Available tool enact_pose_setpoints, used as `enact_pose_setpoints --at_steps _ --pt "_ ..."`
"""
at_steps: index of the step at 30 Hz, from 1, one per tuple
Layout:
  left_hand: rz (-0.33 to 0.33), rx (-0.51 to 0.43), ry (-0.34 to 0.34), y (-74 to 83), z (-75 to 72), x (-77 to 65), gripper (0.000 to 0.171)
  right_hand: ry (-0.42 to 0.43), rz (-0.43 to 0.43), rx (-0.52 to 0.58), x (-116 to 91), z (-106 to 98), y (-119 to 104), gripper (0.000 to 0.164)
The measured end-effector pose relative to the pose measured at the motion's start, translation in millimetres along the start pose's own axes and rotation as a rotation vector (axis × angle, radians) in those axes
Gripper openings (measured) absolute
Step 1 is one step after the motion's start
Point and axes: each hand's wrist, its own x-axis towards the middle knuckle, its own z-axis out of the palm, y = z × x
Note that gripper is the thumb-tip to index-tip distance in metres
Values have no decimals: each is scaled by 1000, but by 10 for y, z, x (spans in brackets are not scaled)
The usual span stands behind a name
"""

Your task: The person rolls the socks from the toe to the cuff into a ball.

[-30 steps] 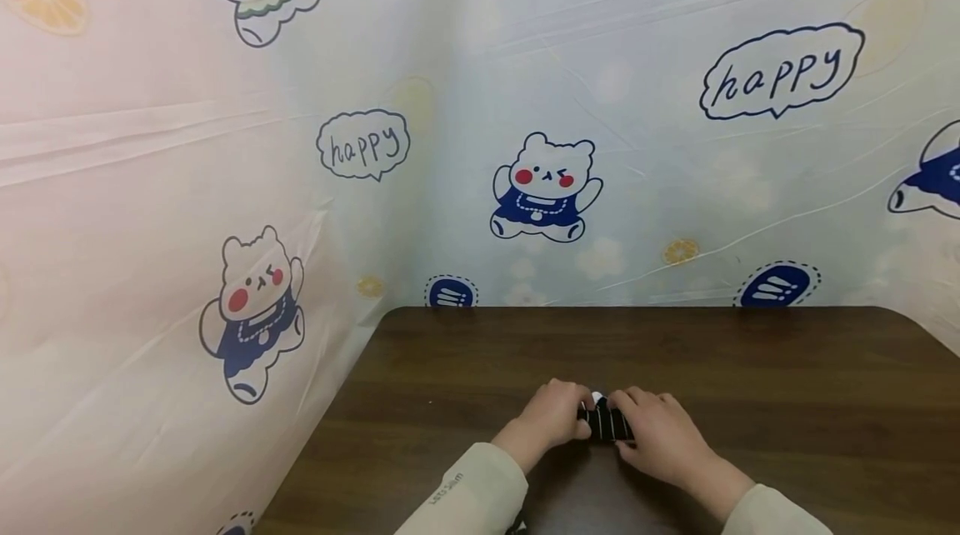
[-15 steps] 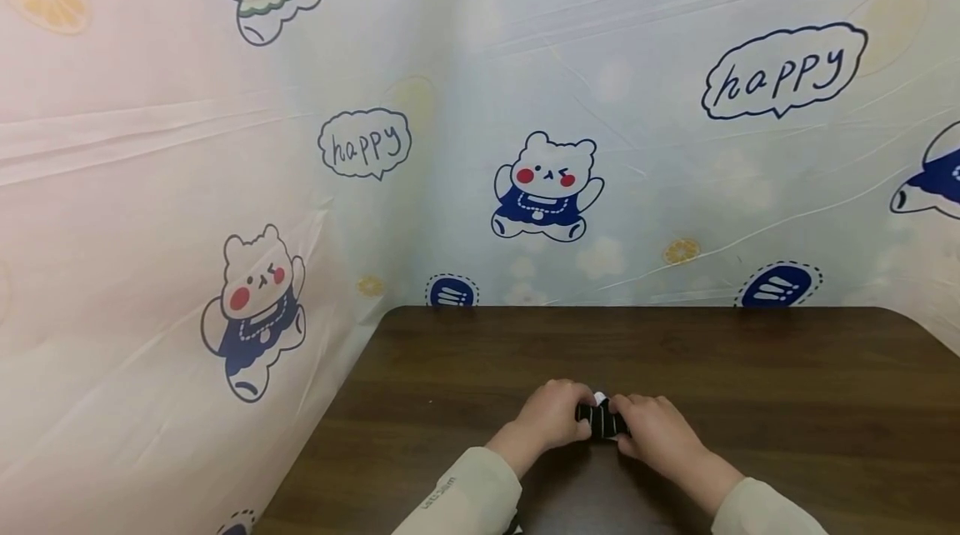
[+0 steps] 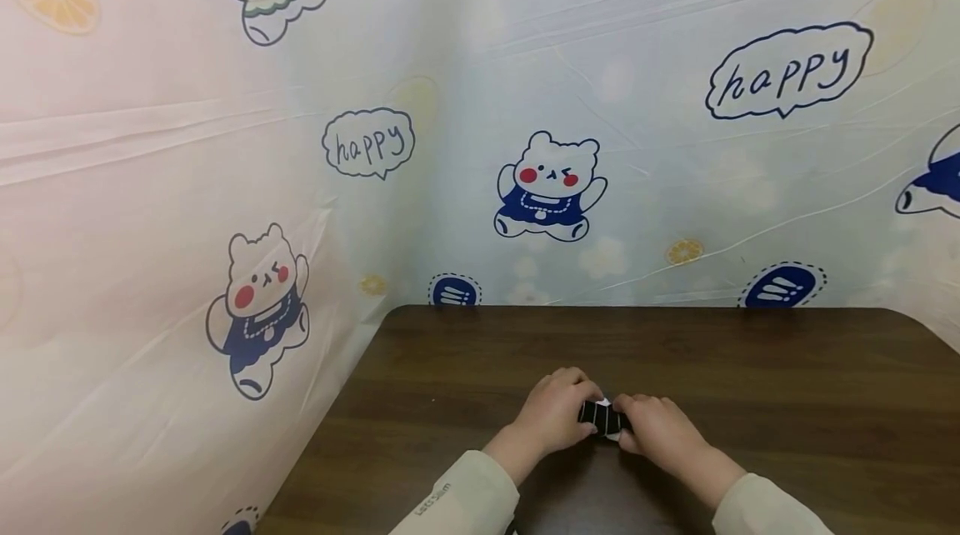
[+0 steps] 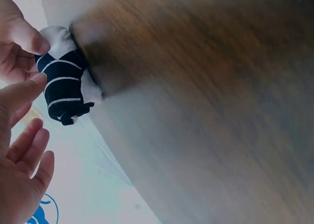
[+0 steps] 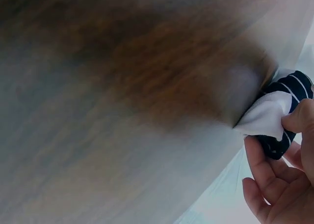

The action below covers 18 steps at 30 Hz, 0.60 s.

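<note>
A black sock (image 3: 602, 417) with white stripes and white patches is bunched into a small roll on the brown table (image 3: 480, 352), between both hands. My left hand (image 3: 557, 412) holds its left side, the thumb at the near edge and fingers at the far edge. In the left wrist view the left thumb (image 4: 24, 96) touches the sock roll (image 4: 64, 84), and the lower fingers stand apart from it. The right hand (image 3: 663, 428) pinches the right end. The right wrist view shows the right thumb (image 5: 298, 117) pressing on a white flap (image 5: 267, 113) of the sock.
The table's rounded far edge (image 3: 645, 307) meets a pale curtain (image 3: 450, 210) printed with bears, orange slices and the word happy. The curtain also runs along the left side. Light sleeves (image 3: 472, 493) cover both forearms.
My left hand has shifted slightly up and away while the sock roll has tilted a little. The right hand stays close to where it was, still at the right end.
</note>
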Motion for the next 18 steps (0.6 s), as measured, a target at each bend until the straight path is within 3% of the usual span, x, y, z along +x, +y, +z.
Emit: enact_pose_setpoints --at_steps 4,8,18 --pt "56 99 -4 25 -3 -3 35 -34 31 13 1 -7 -6 21" --pt "81 180 -19 42 20 -15 37 -16 26 2 -7 3 -12 22" --pt "80 165 -32 8 126 -29 41 -28 48 1 -8 10 -19 22"
